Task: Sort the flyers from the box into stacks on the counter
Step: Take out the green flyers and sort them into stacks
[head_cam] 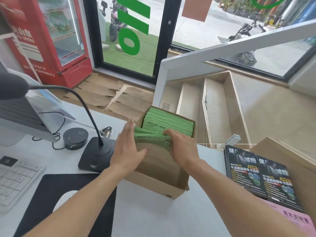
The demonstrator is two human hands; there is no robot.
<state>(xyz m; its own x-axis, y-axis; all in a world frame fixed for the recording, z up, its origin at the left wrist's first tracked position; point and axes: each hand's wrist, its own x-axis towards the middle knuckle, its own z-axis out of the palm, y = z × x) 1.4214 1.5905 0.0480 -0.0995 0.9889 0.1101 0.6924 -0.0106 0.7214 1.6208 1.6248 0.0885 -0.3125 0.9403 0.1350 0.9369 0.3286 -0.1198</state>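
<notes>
An open cardboard box (pixel 159 185) stands on the white counter (pixel 162 216) in the middle of the view. Green flyers (pixel 171 124) fill its far half, standing on edge. My right hand (pixel 183 146) reaches into the box, fingers curled over the top edges of the nearest bundle of green flyers (pixel 150 136). My left hand (pixel 128 147) lies flat with straight fingers against the left side of that same bundle. Two stacks of black flyers (pixel 256 175) lie on the counter at the right, and a pink flyer (pixel 294 219) pokes out beneath them.
A desk microphone (pixel 95 154) with a black base stands just left of the box, beside a round black puck (pixel 75 138). A keyboard (pixel 15 180), mouse (pixel 65 196) and black mat (pixel 68 202) sit at the left. Another cardboard box (pixel 290 161) is at the right edge.
</notes>
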